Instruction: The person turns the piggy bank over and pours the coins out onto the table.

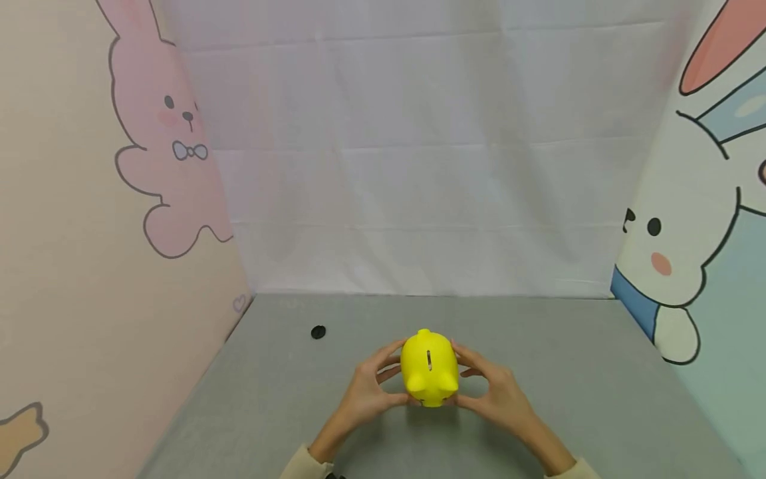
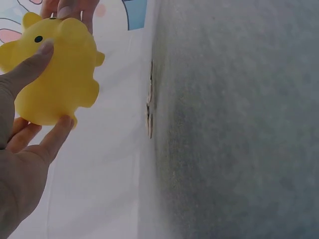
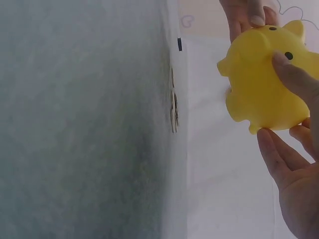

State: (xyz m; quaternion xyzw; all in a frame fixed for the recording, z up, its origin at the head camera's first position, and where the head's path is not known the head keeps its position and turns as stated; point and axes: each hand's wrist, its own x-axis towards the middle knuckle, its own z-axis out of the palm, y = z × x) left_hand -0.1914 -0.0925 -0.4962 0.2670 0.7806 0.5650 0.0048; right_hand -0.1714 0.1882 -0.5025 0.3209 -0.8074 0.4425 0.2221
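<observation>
A yellow piggy bank is held up off the grey table between both hands, its coin slot facing the head camera. My left hand grips its left side, with the thumb on the face beside an eye and the fingers round the far side. On the opposite side my right hand grips it the same way, its thumb by the other eye. Feet and a small tail show in the wrist views. Low at the table surface, several small thin pieces appear edge-on, hidden in the head view.
A small black disc lies on the grey tabletop, left of the hands and farther back. White cloth hangs behind the table. Side walls with printed rabbits stand left and right.
</observation>
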